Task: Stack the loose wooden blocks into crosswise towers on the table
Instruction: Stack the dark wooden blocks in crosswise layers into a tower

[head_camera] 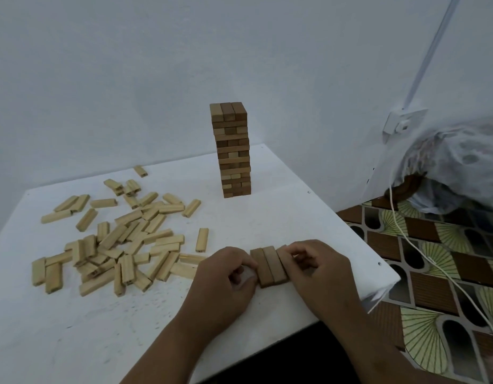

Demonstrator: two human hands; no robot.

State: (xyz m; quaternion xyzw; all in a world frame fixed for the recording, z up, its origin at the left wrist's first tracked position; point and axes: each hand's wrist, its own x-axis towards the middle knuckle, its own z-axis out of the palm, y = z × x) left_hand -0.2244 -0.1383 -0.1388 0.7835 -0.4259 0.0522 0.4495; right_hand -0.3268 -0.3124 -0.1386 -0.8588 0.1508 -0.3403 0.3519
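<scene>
A row of three brown wooden blocks (269,266) lies side by side near the table's front right edge. My left hand (226,278) has its curled fingers against the row's left side. My right hand (320,268) grips the row's right block with curled fingers. A tall crosswise tower (233,149) of brown blocks stands at the back of the table. A heap of several pale loose blocks (120,236) is spread over the table's left half.
The white table (295,217) ends in a corner at the right, close to my right hand. Beyond it lie a patterned floor (433,259), a white cable (422,250) and a wall socket (403,121). One pale block (202,239) lies apart near the row.
</scene>
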